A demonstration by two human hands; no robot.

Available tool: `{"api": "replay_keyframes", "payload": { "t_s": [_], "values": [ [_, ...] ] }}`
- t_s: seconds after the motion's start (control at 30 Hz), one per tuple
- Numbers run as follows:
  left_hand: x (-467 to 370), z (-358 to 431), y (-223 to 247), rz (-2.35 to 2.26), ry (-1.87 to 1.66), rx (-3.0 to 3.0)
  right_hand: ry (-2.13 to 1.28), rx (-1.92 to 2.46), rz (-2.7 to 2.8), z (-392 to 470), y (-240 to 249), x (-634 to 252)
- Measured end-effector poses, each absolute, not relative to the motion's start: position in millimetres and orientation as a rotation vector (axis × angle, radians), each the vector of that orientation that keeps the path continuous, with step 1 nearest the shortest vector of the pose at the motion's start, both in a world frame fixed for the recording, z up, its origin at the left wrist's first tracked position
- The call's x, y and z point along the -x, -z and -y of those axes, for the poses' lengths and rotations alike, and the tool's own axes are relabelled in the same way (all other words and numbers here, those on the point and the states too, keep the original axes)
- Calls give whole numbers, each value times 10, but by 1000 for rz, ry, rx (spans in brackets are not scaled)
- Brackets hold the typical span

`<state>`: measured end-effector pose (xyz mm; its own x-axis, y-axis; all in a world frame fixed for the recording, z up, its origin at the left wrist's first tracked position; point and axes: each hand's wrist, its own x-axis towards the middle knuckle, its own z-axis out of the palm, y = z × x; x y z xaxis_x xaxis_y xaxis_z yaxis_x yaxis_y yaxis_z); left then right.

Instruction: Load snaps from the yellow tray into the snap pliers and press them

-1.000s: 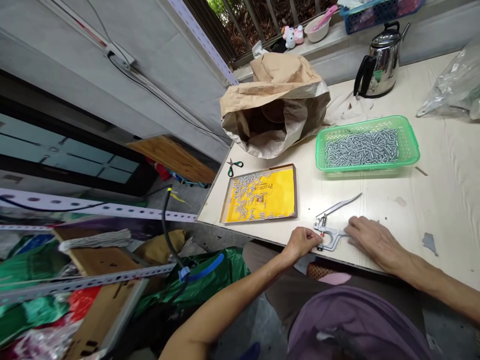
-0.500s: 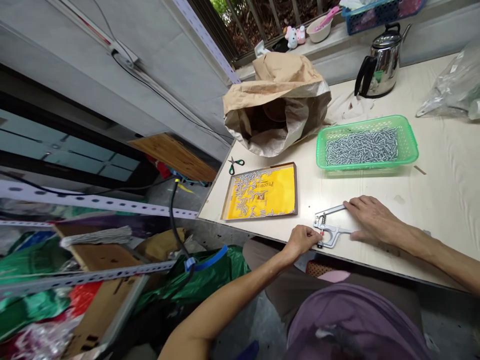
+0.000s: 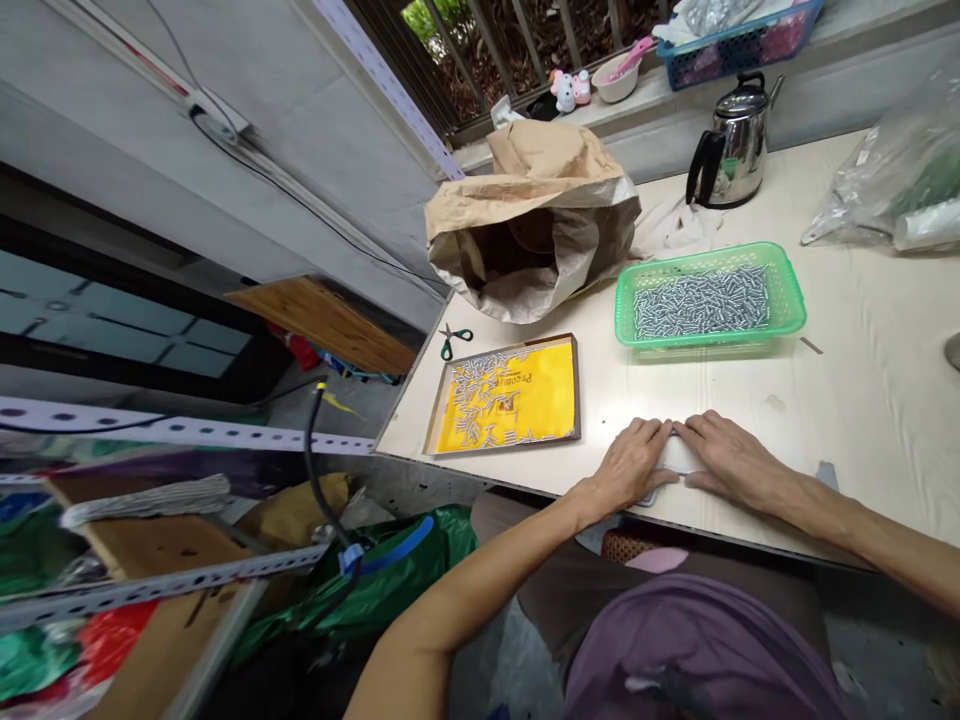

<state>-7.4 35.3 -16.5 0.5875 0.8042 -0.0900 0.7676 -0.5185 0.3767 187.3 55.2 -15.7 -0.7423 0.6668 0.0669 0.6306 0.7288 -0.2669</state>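
Snap-fastener pliers (image 3: 649, 496) of grey metal lie at the table's front edge, mostly hidden under both hands. My left hand (image 3: 628, 462) is wrapped round their head end, fingertips on the upper arm. My right hand (image 3: 731, 460) grips the handles from the other side, its fingertips almost meeting the left ones. Whether a small part sits in the jaws is hidden. To the left is a shallow tray (image 3: 577, 390) lined with a yellow printed bag and scattered with small silver metal pins. Beyond the hands stands a green plastic basket (image 3: 789, 290) full of similar pins.
Green-handled scissors (image 3: 456, 340) lie behind the tray. An open brown paper sack (image 3: 540, 200) stands at the back left, a steel kettle (image 3: 733, 145) at the back right. A clear plastic bag (image 3: 885, 180) lies at the far right. Shelving rails (image 3: 187, 425) run left of the table.
My left hand has moved from pinching at the pliers' jaws to wrapping round their head. My right hand has closed in on the handles. The view has shifted slightly.
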Motion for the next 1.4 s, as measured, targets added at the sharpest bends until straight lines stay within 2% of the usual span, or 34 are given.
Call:
{"api": "replay_keyframes", "payload": {
  "t_s": [0.17, 0.43, 0.57, 0.73, 0.87, 1.0, 1.23, 1.3, 1.4],
  "values": [
    [33, -371, 91, -1214, 54, -2509, -190, 1199, 2791, -507, 161, -1896],
    [-69, -321, 139, -1287, 149, -2511, 130, 1094, 2764, -322, 270, -1778],
    [-53, -303, 196, -1348, 22, -2510, -4, 1097, 2791, -501, 208, -1865],
    [-111, 62, 419, -1433, -388, -2505, -213, 1011, 2855, -840, 152, -2013],
    [-249, 327, 528, -1351, -497, -2419, -114, 1104, 2840, -1039, 172, -1975],
    [-308, 339, 443, -1347, -515, -2304, 16, 1150, 2837, -1080, 137, -1776],
    [18, 487, 220, -1044, -644, -2475, -156, 564, 2867, -676, 220, -1254],
    [350, 445, 133, -1315, -679, -2469, -159, 517, 2849, -631, 245, -1140],
    [958, 197, -48, -2115, -554, -2123, -153, 480, 2812, -625, 246, -1013]
  ]
}}
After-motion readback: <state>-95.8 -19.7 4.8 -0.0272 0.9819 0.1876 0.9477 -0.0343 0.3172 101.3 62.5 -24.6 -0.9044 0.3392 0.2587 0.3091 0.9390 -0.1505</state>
